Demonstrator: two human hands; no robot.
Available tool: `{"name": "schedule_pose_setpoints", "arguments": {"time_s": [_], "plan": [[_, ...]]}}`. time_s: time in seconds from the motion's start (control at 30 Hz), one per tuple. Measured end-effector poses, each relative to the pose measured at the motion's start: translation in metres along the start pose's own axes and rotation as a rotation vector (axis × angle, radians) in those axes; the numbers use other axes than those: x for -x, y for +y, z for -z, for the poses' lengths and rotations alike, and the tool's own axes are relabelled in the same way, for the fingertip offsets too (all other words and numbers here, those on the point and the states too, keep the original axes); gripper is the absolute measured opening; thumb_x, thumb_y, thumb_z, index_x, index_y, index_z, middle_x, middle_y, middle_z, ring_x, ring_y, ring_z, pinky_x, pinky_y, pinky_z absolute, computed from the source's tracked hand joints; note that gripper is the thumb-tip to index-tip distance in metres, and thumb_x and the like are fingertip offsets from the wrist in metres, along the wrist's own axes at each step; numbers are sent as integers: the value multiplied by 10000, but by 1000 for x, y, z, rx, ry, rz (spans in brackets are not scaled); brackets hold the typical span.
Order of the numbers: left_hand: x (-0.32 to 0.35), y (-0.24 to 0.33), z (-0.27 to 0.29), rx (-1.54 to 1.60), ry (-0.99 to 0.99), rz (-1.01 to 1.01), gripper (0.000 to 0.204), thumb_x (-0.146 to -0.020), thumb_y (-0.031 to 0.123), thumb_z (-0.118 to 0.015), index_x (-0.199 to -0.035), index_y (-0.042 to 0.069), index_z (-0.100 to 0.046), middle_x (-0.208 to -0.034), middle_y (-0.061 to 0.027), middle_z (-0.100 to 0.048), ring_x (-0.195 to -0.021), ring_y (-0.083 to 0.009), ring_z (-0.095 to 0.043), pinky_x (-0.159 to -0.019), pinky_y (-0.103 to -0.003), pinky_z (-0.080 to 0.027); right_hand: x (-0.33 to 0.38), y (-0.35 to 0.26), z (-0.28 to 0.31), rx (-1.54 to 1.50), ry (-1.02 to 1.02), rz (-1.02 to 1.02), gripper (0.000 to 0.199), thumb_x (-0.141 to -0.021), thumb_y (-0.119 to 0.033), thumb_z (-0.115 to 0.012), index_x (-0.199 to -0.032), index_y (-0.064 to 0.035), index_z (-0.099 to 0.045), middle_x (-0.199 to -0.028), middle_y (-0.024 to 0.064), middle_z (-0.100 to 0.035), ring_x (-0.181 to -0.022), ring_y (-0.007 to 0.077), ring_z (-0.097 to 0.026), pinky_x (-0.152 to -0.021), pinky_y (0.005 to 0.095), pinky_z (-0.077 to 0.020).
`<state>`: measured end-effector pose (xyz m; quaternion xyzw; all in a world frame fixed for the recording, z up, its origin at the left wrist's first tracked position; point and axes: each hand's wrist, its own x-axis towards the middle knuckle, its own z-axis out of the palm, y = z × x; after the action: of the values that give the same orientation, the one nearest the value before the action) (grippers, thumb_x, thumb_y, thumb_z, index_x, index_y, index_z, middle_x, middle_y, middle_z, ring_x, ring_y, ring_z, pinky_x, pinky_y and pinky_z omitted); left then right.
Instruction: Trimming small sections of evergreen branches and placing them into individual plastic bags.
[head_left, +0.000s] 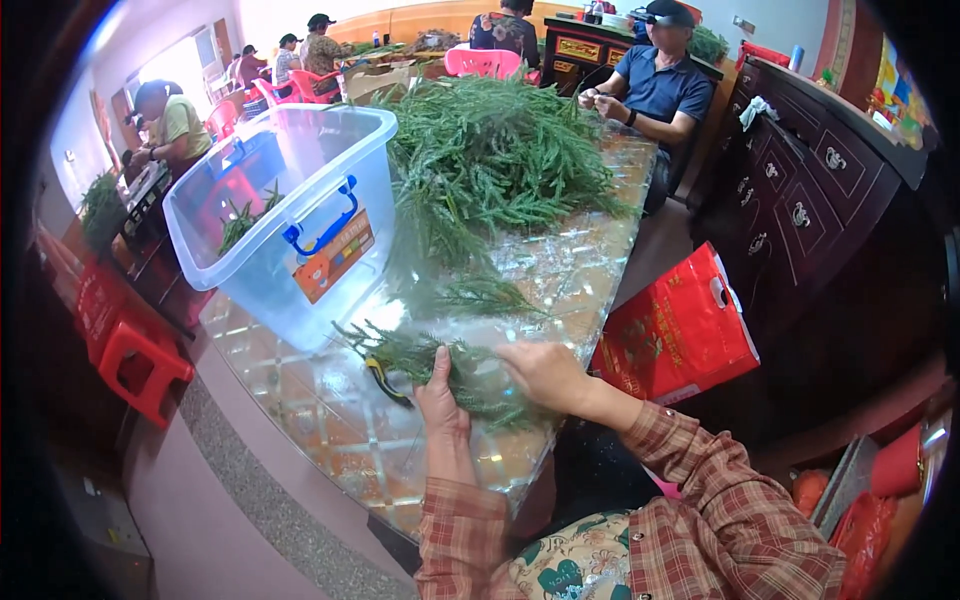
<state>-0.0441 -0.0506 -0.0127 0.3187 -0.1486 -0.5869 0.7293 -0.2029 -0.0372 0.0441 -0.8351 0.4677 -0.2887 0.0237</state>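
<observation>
My left hand (pixel 440 395) is closed around a bunch of green artificial pine sprigs (pixel 484 402), thumb on top, just above the table (pixel 335 430). Close beside it on the right, my right hand (pixel 545 372) is closed, its curled fingertips at the edge of the bunch. What lies between those fingertips is too blurred to make out. Pliers (pixel 386 382) with yellow and black handles lie left of my left hand, partly under the greenery. A large heap of pine sprigs (pixel 500 150) covers the far part of the table.
A clear plastic bin (pixel 345 262) with blue handles stands at the left, some sprigs inside. A red bag (pixel 680 325) is at the table's right edge. A person (pixel 655 85) sits at the far right corner. A red stool (pixel 145 370) stands left; dark drawers (pixel 800 170) line the right.
</observation>
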Motion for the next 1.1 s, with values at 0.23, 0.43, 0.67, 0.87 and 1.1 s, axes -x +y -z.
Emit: {"name": "schedule_pose_setpoints", "arguments": {"time_s": [0.23, 0.43, 0.67, 0.87, 1.1], "plan": [[0, 7, -2, 68, -164, 109, 304, -902, 260, -520, -1135, 64, -516, -978, -101, -590, -919, -248, -592, -767, -379, -509, -25, 50, 27, 75, 24, -279, 181, -787, -158, -597, -931, -50, -618, -855, 130, -632, -770, 294, -611, -686, 371, -485], [-13, 4, 8, 345, -230, 164, 374, -924, 341, -444, -1200, 92, -486, -1074, -117, -574, -1018, -279, -552, -927, -436, -421, -26, 40, 35, 417, 262, 82, 214, -733, -136, -645, -933, -71, -608, -832, 74, -604, -782, 269, -579, -722, 379, -463], [-21, -1, 11, 492, -275, 140, 375, -923, 346, -442, -1203, 99, -482, -1080, -105, -581, -1044, -272, -540, -959, -441, -395, 10, -7, 3, -41, -17, 139, 224, -714, -101, -662, -926, -61, -602, -808, 75, -590, -717, 258, -576, -651, 355, -467], [-8, 11, -5, 401, -252, 178, 369, -914, 348, -466, -1179, 95, -512, -1042, -89, -599, -992, -246, -561, -926, -421, -422, -3, 8, -12, -202, 97, 13, 183, -734, -56, -645, -913, -62, -610, -786, 87, -589, -613, 251, -576, -541, 316, -470], [-26, -1, 27, 359, -351, 191, 362, -907, 337, -490, -1177, 97, -509, -965, -73, -567, -840, -197, -532, -802, -357, -452, -33, 27, 18, -159, 307, -99, 182, -731, -33, -639, -911, -56, -618, -789, 94, -587, -665, 261, -580, -591, 332, -480]]}}
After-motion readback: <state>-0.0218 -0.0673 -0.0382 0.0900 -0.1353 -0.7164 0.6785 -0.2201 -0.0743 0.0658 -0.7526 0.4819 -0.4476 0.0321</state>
